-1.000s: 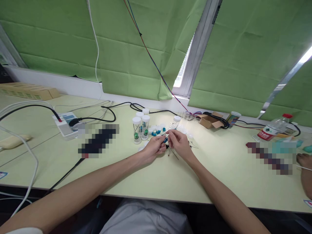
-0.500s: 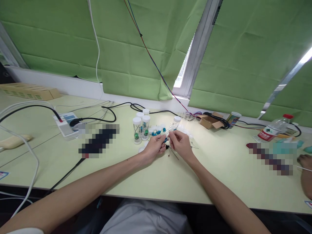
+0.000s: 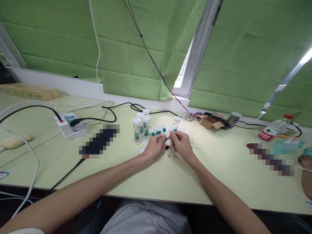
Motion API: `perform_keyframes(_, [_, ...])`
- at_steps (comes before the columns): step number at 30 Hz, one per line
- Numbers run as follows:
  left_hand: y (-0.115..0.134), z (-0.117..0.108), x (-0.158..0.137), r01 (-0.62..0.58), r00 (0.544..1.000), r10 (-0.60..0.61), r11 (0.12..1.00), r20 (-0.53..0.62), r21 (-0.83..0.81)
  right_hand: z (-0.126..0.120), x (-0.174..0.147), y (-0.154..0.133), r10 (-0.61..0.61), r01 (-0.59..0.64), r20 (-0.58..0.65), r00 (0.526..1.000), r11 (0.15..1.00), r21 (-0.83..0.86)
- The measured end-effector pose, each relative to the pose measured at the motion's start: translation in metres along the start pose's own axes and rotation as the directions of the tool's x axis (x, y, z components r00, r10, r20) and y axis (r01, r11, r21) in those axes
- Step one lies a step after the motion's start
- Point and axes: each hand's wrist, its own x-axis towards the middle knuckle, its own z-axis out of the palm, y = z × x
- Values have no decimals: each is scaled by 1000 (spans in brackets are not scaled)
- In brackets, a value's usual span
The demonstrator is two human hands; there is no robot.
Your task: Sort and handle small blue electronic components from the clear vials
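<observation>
My left hand [image 3: 156, 145] is closed, its thumb and fingers pinching a thin clear plastic piece [image 3: 167, 131] that slants up and to the right. Close against it, my right hand [image 3: 180, 144] is also closed in a pinch, with the fingertips almost touching the left ones; what they grip is hidden. Just behind the hands lie several small blue parts [image 3: 158, 132]. To the left stand clear vials [image 3: 136, 131] with white caps, two of them with green balls inside. A dark thin rod [image 3: 175, 155] lies beneath my right hand.
A power strip [image 3: 65, 125] with cables is at the left. Further right sit an open cardboard box [image 3: 211, 122], a snack can [image 3: 234, 119] and a red-capped plastic bottle [image 3: 270, 130]. Another person's hand [image 3: 305, 162] rests at the right edge.
Both hands stay almost in place, with slight finger shifts around the clear plastic piece. Nothing else has visibly moved.
</observation>
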Motion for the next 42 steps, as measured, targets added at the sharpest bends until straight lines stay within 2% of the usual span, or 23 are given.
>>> perform_keyframes(16, [2, 0, -2, -46, 997, 54, 989, -51, 139, 1, 3, 5, 163, -161, 10, 987, 963, 214])
perform_keyframes(24, [1, -2, 0, -59, 996, 72, 981, -61, 185, 2, 2, 4, 204, -202, 10, 979, 954, 221])
perform_keyframes(30, [-5, -2, 4, -33, 999, 36, 997, -39, 76, 1, 1, 4, 73, -76, 43, 996, 994, 76])
perform_keyframes(37, [-1, -2, 3, 116, 993, -113, 988, 40, -99, -2, 1, 7, -33, 34, 97, 995, 999, -8])
perform_keyframes(42, [3, -3, 1, 197, 977, -181, 968, 114, -153, -3, -2, 4, -138, 160, 143, 980, 974, -160])
